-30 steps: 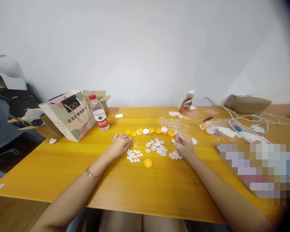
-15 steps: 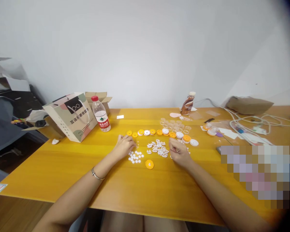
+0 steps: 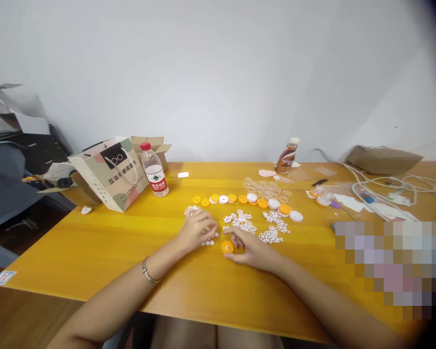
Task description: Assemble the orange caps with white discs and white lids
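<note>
My right hand (image 3: 252, 248) has its thumb and forefinger apart around an orange scalloped disc (image 3: 225, 248) with a small white piece at its middle. The disc lies on the table, and the thumb is at its near edge. My left hand (image 3: 196, 230) is closed, fingertips drawn together above small white round discs (image 3: 208, 243), which it partly covers. Whatever those fingertips hold is too small to make out. Between and beyond the hands lie white openwork plastic pieces (image 3: 241, 220), with more such pieces (image 3: 271, 235) beyond my right wrist.
A row of orange and white round parts (image 3: 262, 203) crosses the table (image 3: 189, 300), with clear rings (image 3: 265, 188) behind. A water bottle (image 3: 155, 174) and paper bag (image 3: 111, 179) stand left. A brown drink bottle (image 3: 288, 157), cables (image 3: 363, 182) and paper scraps are right.
My right hand has moved left and nearer, from the white openwork pieces to the orange disc, and its fingers have spread. My left hand has shifted right and nearer, over the small white discs.
</note>
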The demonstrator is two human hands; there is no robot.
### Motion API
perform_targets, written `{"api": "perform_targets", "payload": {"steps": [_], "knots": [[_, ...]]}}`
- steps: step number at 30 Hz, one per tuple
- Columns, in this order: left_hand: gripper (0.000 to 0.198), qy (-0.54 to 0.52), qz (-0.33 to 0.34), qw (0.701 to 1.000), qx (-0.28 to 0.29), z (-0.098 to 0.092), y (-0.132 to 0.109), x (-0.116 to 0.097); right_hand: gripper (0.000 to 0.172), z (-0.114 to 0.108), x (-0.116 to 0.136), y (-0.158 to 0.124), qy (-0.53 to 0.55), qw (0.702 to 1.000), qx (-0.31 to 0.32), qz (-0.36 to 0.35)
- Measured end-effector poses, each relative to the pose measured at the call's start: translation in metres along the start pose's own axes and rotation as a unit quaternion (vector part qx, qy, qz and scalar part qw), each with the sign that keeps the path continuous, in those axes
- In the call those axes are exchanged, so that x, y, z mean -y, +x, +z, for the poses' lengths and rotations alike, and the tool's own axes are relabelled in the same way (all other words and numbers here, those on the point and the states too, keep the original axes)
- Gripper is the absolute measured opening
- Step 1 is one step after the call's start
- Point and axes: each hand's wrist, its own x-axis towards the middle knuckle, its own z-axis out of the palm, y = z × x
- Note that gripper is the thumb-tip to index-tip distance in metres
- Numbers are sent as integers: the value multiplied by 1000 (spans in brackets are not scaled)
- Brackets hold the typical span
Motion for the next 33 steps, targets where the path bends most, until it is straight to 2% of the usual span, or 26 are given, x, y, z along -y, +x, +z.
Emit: {"api": "perform_targets", "payload": {"steps": [4, 8, 13, 17, 25, 33], "knots": [[16, -54, 72, 994, 56, 1, -6, -20, 21, 3, 1, 2, -15, 1000, 23, -1], [16, -71, 86, 990, 87, 5, -6, -24, 12, 1, 1, 4, -15, 999, 37, -3], [15, -45, 72, 993, 78, 7, -5, -21, 17, 2, -1, 2, -11, 1000, 26, 8], [14, -39, 85, 991, 96, 7, -7, -20, 23, 3, -3, 2, -10, 1000, 16, 22], [17, -41, 81, 993, 77, 7, -7, -22, 19, 4, -8, 4, -31, 999, 14, 12], [16, -42, 121, 989, 70, 9, -7, -23, 15, 3, -9, 5, -44, 999, 17, 3]]}}
